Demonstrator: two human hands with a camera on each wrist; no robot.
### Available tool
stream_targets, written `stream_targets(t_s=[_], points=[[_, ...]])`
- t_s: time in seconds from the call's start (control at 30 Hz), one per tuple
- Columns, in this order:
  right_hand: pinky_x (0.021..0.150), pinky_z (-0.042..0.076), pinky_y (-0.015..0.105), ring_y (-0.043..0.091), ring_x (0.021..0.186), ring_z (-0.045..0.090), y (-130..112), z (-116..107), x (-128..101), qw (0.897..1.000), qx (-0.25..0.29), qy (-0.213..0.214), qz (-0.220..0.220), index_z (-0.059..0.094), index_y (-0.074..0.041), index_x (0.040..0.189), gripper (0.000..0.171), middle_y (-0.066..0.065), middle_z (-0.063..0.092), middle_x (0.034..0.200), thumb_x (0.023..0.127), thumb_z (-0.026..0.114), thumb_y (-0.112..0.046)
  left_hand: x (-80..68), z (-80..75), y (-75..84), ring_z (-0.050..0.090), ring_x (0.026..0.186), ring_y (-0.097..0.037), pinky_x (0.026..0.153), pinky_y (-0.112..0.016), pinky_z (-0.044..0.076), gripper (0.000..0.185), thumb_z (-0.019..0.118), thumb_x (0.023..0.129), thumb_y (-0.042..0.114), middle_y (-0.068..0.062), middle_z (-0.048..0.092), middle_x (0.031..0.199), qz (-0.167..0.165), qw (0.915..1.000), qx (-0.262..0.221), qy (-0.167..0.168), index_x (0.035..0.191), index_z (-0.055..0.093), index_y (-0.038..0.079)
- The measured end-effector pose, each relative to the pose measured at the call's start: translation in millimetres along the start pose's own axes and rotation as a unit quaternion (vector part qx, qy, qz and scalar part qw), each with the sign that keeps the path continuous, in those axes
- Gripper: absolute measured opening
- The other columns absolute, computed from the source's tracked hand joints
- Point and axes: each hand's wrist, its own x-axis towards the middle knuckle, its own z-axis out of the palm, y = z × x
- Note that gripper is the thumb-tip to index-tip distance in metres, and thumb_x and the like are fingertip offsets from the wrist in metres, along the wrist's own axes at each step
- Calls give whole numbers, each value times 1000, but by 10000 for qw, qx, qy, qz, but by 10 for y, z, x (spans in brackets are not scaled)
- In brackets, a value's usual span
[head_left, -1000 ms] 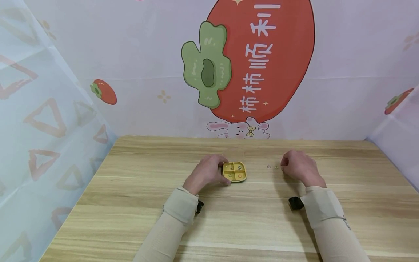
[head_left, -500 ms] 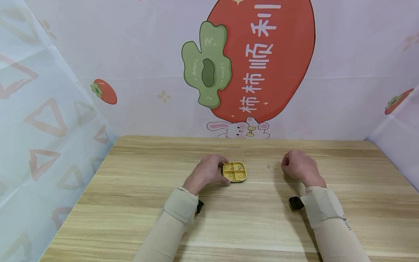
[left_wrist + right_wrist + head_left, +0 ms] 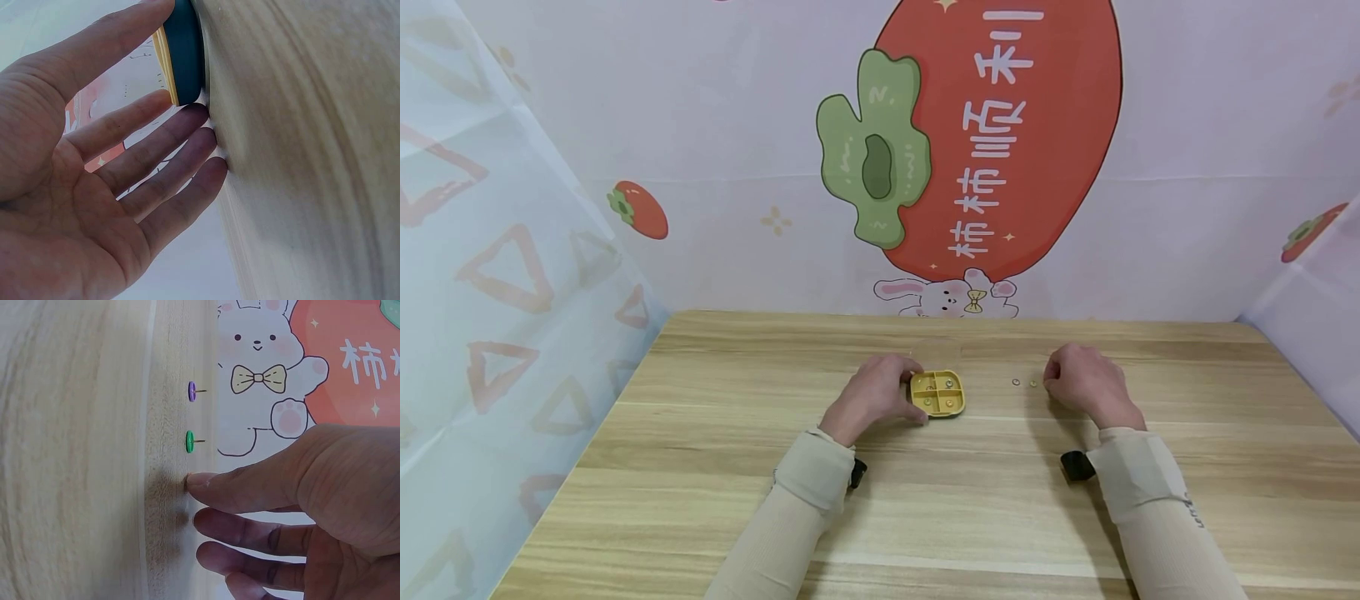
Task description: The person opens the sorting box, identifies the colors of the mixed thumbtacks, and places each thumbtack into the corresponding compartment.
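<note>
A small yellow box (image 3: 937, 393) with four compartments lies on the wooden table (image 3: 925, 508), small pins inside it. My left hand (image 3: 872, 396) holds its left side: in the left wrist view the thumb and forefinger pinch the box (image 3: 181, 56), and the other fingertips (image 3: 209, 169) touch the wood. My right hand (image 3: 1082, 383) rests to the right with loosely bent fingers. Its forefinger tip (image 3: 197, 481) touches the table just beside a green pushpin (image 3: 189, 441). A purple pushpin (image 3: 192, 391) lies a little further on. Both pins (image 3: 1024, 382) show between the box and the right hand.
A printed backdrop (image 3: 985, 150) stands along the table's far edge, with sheets closing in both sides. A black wrist camera strap (image 3: 1077, 464) shows on each sleeve. Bare wood stretches in front of both hands.
</note>
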Motion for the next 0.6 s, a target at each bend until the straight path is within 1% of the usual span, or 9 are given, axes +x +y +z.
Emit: stream_targets(t_s=[0.27, 0.4, 0.6], points=[[55, 41, 36, 24, 68, 54, -45, -19, -11, 9999, 23, 79, -71, 69, -13, 74, 17, 2, 60, 72, 82, 59, -2, -5, -4, 5, 61, 109, -23, 100, -40, 47, 68, 97, 69, 24, -8, 69, 120, 23, 10000, 18, 9, 129, 68, 8], [58, 44, 37, 24, 71, 55, -103, -26, -13, 9997, 15, 173, -197, 71, -12, 77, 13, 2, 63, 75, 83, 62, -4, -8, -3, 8, 61, 108, -23, 100, -40, 48, 68, 97, 69, 24, -8, 69, 119, 28, 10000, 27, 21, 129, 69, 8], [61, 46, 38, 25, 74, 56, -202, -24, -16, 9993, -51, 213, -313, 72, -12, 78, 13, 2, 64, 76, 84, 63, -4, -3, -1, 3, 61, 108, -22, 99, -40, 48, 68, 97, 69, 24, -8, 69, 119, 26, 10000, 15, 2, 129, 68, 8]])
